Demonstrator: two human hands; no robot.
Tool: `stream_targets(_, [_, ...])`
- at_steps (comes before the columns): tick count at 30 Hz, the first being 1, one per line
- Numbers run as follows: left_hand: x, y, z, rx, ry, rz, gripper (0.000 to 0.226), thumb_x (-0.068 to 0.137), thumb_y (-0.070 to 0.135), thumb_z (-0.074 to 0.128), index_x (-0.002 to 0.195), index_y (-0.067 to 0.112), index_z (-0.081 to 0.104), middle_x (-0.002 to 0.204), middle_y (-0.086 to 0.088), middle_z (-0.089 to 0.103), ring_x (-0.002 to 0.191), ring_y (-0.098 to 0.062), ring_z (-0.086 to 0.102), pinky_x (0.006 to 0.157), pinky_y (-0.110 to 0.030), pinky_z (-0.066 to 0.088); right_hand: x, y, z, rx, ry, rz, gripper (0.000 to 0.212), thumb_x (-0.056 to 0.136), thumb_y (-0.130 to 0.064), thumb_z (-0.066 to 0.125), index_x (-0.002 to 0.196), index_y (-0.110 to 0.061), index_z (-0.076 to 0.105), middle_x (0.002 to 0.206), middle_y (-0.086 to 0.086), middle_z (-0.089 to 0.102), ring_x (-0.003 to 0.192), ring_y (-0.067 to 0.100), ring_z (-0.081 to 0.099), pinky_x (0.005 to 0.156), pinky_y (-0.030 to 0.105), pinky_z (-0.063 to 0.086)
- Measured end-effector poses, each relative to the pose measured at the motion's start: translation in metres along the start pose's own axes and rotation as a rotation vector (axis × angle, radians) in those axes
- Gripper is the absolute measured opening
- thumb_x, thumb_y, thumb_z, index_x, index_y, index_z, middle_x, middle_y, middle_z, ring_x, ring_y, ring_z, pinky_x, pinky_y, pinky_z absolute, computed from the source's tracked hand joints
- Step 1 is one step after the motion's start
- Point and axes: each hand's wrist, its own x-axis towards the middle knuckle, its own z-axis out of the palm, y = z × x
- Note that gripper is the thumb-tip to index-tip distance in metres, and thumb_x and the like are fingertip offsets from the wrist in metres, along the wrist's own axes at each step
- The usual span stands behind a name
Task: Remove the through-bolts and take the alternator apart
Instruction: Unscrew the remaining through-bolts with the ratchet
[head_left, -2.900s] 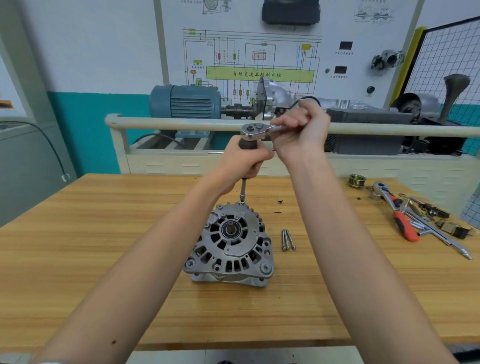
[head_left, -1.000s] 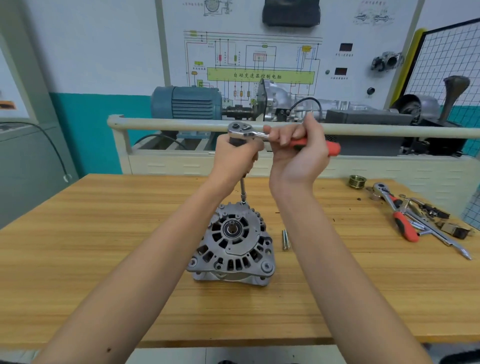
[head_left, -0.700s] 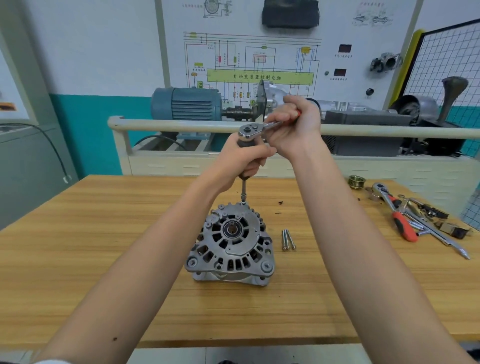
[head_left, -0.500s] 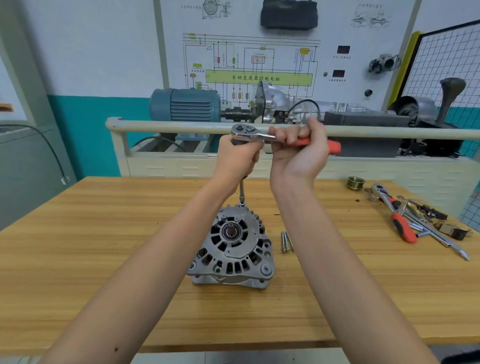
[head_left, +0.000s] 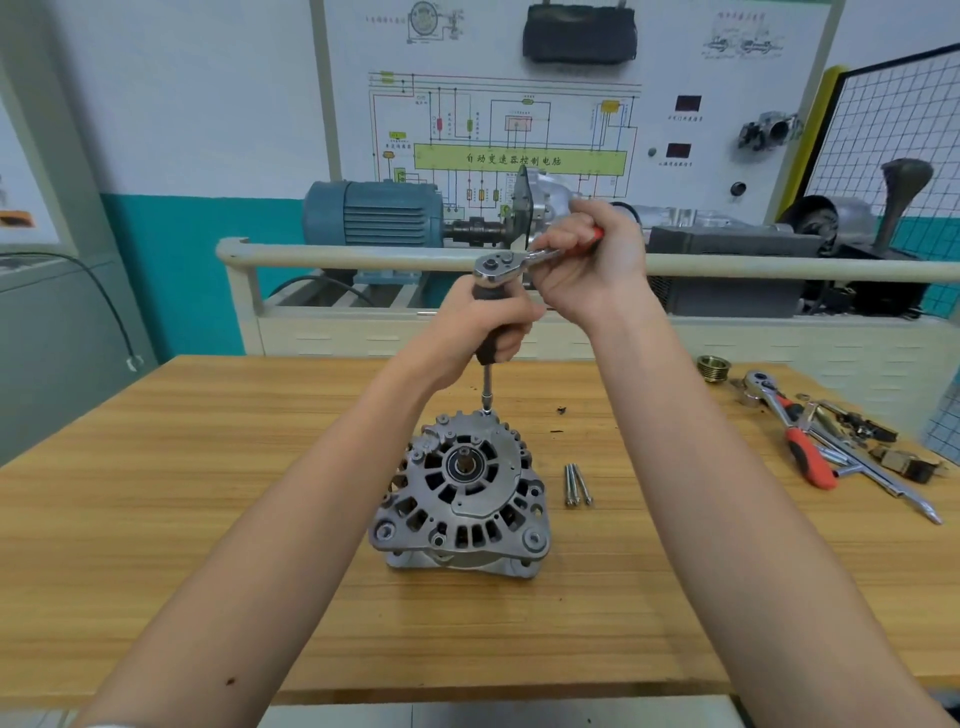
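Note:
A grey alternator (head_left: 460, 506) sits face-up in the middle of the wooden bench (head_left: 182, 493). A long extension bar (head_left: 487, 387) stands upright on a bolt at the alternator's far rim. My left hand (head_left: 485, 325) grips the bar's black handle just below the ratchet head (head_left: 496, 266). My right hand (head_left: 592, 260) holds the ratchet's red handle, which is mostly hidden inside the fist. Removed through-bolts (head_left: 576, 485) lie side by side on the bench just right of the alternator.
At the bench's right end lie a second red-handled ratchet (head_left: 795, 431), a long chrome bar (head_left: 883, 480), small parts and a brass pulley (head_left: 713, 368). A cream rail (head_left: 337, 257) and a motor-gearbox training rig (head_left: 374, 213) stand behind the bench.
My right hand has swung the ratchet handle from pointing right back to pointing away from me. The left hand stays on the extension bar; the alternator has not moved.

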Motion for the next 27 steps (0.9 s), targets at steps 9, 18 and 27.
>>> stream_targets(9, [0.006, -0.008, 0.015, 0.01, 0.461, -0.031, 0.043, 0.083, -0.001, 0.055, 0.046, 0.016, 0.043, 0.035, 0.006, 0.037, 0.03, -0.008, 0.026, 0.038, -0.016, 0.021, -0.039, 0.039, -0.009, 0.025, 0.031, -0.491, 0.038, 0.098, -0.011, 0.041, 0.06, -0.013, 0.036, 0.043, 0.0, 0.036, 0.041, 0.017, 0.041, 0.056, 0.029, 0.049])
stream_targets(18, [-0.002, -0.006, 0.014, 0.093, 0.352, 0.002, 0.03, 0.067, 0.008, 0.06, 0.044, 0.023, 0.049, 0.041, 0.007, 0.04, 0.037, -0.011, 0.03, 0.042, -0.018, 0.025, -0.037, 0.023, -0.008, 0.002, 0.043, -0.378, 0.039, 0.097, -0.011, 0.04, 0.058, -0.013, 0.034, 0.041, -0.001, 0.034, 0.037, 0.016, 0.038, 0.05, 0.027, 0.048])
stream_targets(27, [0.003, -0.003, 0.006, -0.007, 0.18, -0.044, 0.051, 0.085, -0.001, 0.059, 0.041, 0.021, 0.044, 0.038, 0.004, 0.035, 0.034, -0.011, 0.022, 0.039, -0.019, 0.02, -0.001, 0.0, 0.002, -0.055, 0.047, -0.047, 0.048, 0.096, -0.01, 0.039, 0.048, -0.016, 0.034, 0.038, -0.005, 0.029, 0.031, 0.012, 0.033, 0.044, 0.021, 0.043])
